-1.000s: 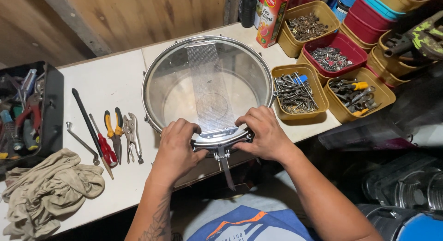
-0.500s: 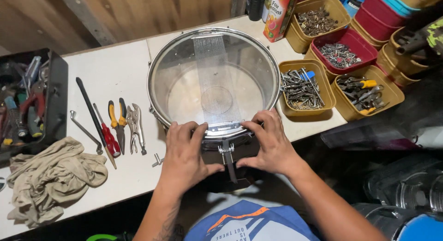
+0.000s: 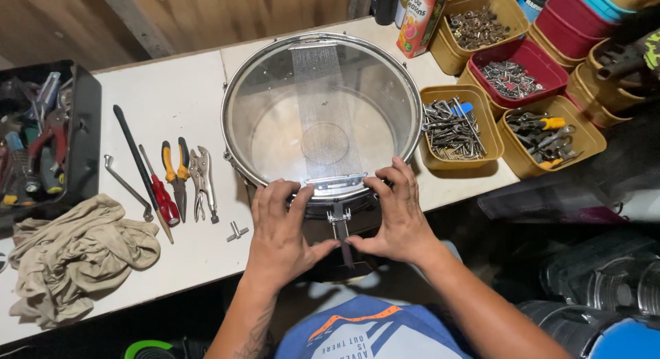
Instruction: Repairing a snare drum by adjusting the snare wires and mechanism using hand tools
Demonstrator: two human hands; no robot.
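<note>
A metal snare drum (image 3: 323,91) with a clear head and a band of snare wires across it stands on a white table (image 3: 172,91), partly over the near edge. My left hand (image 3: 280,232) and my right hand (image 3: 397,211) grip the drum's near rim and shell, one on each side of the snare lever (image 3: 339,225) that hangs down between my thumbs. A small silver drum key (image 3: 238,230) lies on the table just left of my left hand.
Left of the drum lie a long black bar (image 3: 137,166), a red screwdriver, yellow-handled pliers (image 3: 179,173) and locking pliers. A beige rag (image 3: 69,256) and a black toolbox (image 3: 41,139) sit at the far left. Yellow and red bins (image 3: 454,128) of hardware stand at the right.
The view has shifted, so the drum sits higher and further right in frame. My hands have slid lower on the near rim, closing in beside the snare lever.
</note>
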